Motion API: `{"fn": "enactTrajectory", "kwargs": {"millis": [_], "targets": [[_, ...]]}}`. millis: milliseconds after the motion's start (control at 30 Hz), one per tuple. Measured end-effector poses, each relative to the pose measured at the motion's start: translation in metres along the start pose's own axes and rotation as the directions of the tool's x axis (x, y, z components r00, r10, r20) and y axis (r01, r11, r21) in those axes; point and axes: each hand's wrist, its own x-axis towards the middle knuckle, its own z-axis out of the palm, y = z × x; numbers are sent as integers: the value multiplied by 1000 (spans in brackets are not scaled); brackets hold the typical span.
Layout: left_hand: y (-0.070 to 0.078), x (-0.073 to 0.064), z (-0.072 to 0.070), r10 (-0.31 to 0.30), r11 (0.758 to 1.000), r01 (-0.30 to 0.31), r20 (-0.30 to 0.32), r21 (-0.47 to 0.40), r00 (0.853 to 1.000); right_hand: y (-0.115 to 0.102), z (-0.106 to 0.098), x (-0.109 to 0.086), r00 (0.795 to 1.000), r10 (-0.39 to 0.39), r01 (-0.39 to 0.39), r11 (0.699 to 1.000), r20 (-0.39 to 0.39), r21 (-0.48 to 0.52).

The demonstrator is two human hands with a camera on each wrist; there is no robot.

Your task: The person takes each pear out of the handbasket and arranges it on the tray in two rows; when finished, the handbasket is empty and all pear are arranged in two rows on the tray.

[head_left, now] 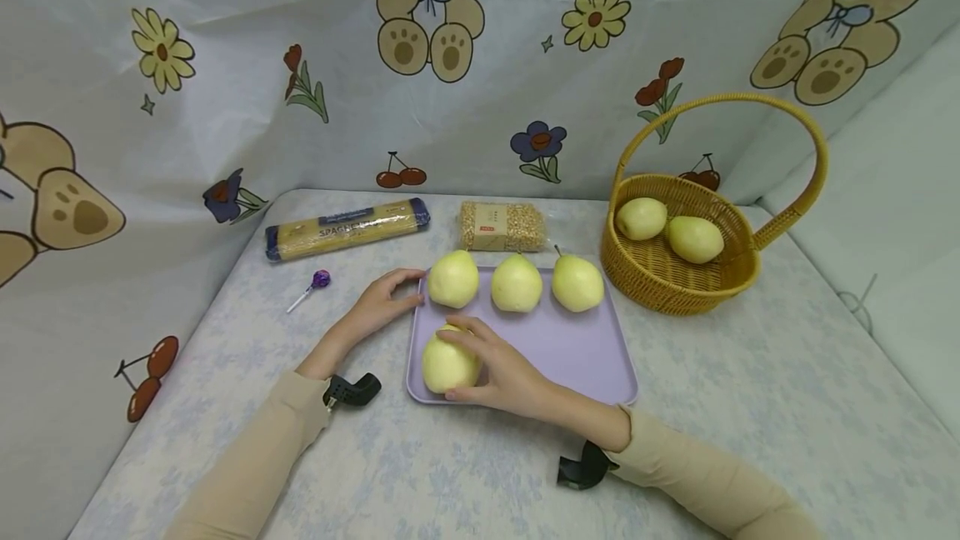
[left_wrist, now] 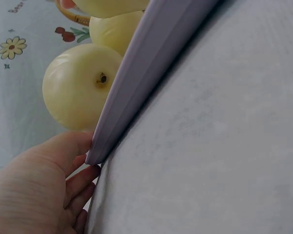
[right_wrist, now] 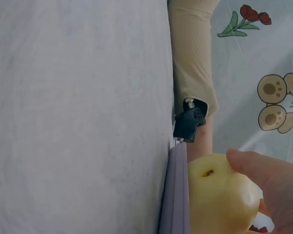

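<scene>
My right hand (head_left: 510, 373) grips a yellow pear (head_left: 447, 362) at the front left of the lilac tray (head_left: 577, 361). In the right wrist view the thumb lies on that pear (right_wrist: 219, 195), beside the tray wall (right_wrist: 175, 195). My left hand (head_left: 378, 304) holds the tray's back left corner; in the left wrist view its fingers meet the rim (left_wrist: 122, 92). Along the tray's back stand three more pears: left (head_left: 453, 280), middle (head_left: 517, 283) and right (head_left: 577, 283).
A wicker basket (head_left: 626, 273) with a tall handle stands to the tray's right, with two pears (head_left: 694, 239) inside. Behind the tray lie a spaghetti pack (head_left: 347, 229) and a bag of grains (head_left: 502, 227). A purple lollipop (head_left: 320, 279) lies on the left.
</scene>
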Motion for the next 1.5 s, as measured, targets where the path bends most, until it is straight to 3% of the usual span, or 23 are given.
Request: {"fn": "enactTrajectory", "kwargs": {"millis": [767, 900, 1067, 1233, 1333, 1400, 1500], "targets": [[3, 0, -1, -3, 1000, 3, -1, 5, 1000, -2, -1, 0, 999, -21, 21, 1000, 32, -17], [2, -1, -1, 0, 1000, 0, -4, 5, 1000, -2, -15, 3, 1000, -28, 28, 1000, 3, -13], [-1, -1, 0, -4, 1000, 4, -6, 9, 1000, 12, -56, 6, 988, -5, 4, 1000, -157, -8], [2, -1, 0, -8, 1000, 8, -5, -1, 1000, 49, -118, 5, 940, 79, -95, 995, -331, -31], [4, -1, 0, -6, 1000, 6, -1, -5, 1000, 76, -158, -4, 896, 176, -188, 982, -408, 11], [4, -1, 1, -7, 1000, 7, -1, -5, 1000, 94, -184, -12, 851, 236, -254, 967, -469, 25], [3, -1, 1, -3, 1000, 3, -4, -5, 1000, 118, -218, -23, 761, 311, -350, 936, -569, 43]]}}
